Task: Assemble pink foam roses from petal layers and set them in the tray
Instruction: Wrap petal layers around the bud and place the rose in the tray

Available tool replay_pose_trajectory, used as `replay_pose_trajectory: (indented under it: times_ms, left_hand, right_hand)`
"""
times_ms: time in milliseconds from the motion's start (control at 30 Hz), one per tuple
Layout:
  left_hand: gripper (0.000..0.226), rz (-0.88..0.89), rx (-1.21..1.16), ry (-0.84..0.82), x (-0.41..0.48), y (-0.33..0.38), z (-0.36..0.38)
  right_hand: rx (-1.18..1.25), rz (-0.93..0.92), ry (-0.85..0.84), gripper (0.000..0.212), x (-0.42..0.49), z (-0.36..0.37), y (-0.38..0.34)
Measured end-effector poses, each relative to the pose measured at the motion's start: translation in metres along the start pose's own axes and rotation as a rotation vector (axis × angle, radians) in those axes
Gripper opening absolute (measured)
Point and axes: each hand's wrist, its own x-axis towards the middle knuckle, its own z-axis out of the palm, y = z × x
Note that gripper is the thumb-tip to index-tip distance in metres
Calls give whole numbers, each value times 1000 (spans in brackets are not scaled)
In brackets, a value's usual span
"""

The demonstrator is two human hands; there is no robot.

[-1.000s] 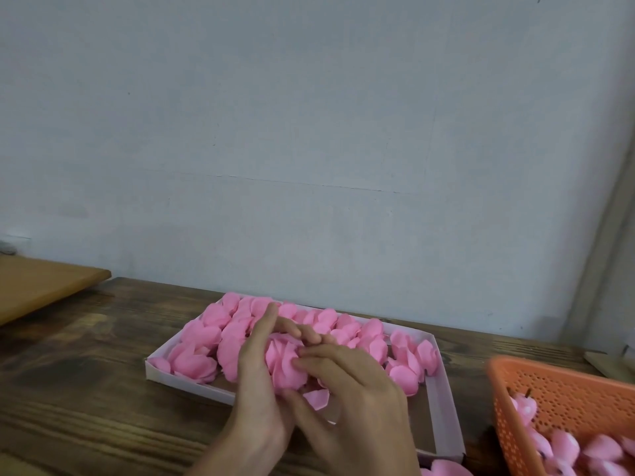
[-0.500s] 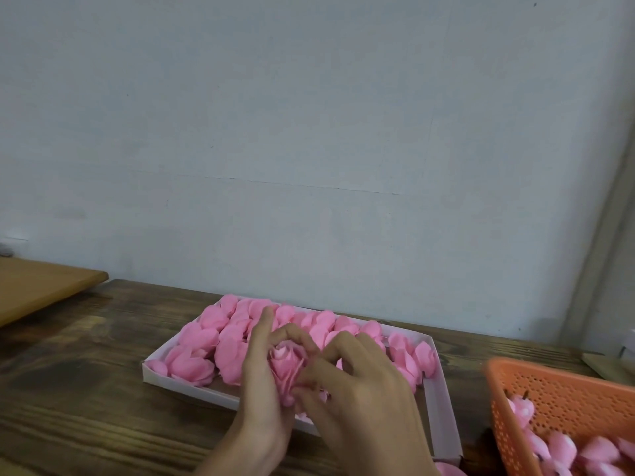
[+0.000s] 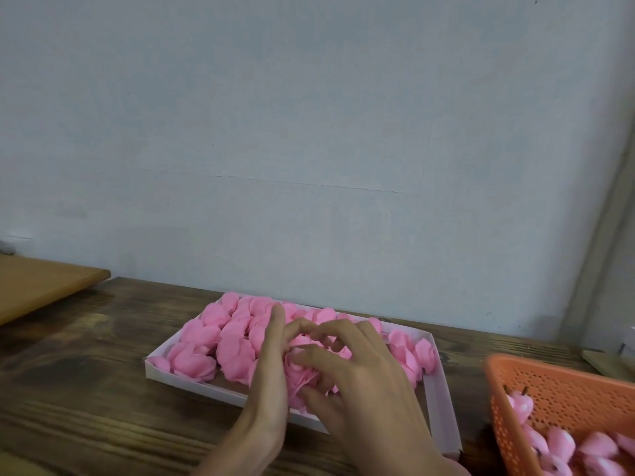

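Mia: Where is the pink rose [image 3: 302, 374]?

Tom: It is between the two hands, over the front part of the white tray [image 3: 192, 384]. The left hand [image 3: 266, 389] is on its left side. The right hand [image 3: 367, 389] is on its right side.

Mia: What do the fingers do?

Tom: The left fingers [image 3: 276, 317] press flat on the side of the rose, and one bends over the top. The right fingers [image 3: 330, 329] curl over it, a little spread. The right thumb pinches it from below. Both hands hold it.

Mia: Is it different from before?

Tom: Yes. A second ago the petals looked loose and flat. Now they are bunched up into a rose. The right fingers hide more of it than half a second ago.

Mia: What else is there?

Tom: Many other roses [image 3: 206, 333] fill the tray. An orange basket [image 3: 556, 396] with pink pieces stands to the right on the wood table [image 3: 86, 389].
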Motion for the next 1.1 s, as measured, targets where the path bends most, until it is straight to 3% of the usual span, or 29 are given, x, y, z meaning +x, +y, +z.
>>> replay_pose_trajectory:
  times_ms: [200, 367, 500, 733, 867, 967, 1100]
  left_hand:
    - [81, -21, 69, -12, 7, -14, -3]
    - [77, 48, 133, 11, 6, -7, 3]
    - [70, 30, 51, 15, 13, 1, 10]
    - [87, -131, 16, 29, 7, -3, 4]
    - [91, -233, 19, -183, 19, -1, -17]
    - [59, -282, 74, -506, 25, 6, -43]
    - [80, -222, 583, -775, 22, 6, -55]
  right_hand:
    - [-4, -11, -59, 31, 1, 7, 7]
    - [154, 43, -209, 27, 1, 6, 17]
    - [286, 91, -244, 33, 0, 6, 13]
    - [348, 125, -293, 49, 0, 5, 11]
    - [342, 196, -283, 43, 0, 3, 11]
    - [305, 241, -248, 38, 2, -3, 13]
    - [248, 281, -255, 36, 6, -9, 12]
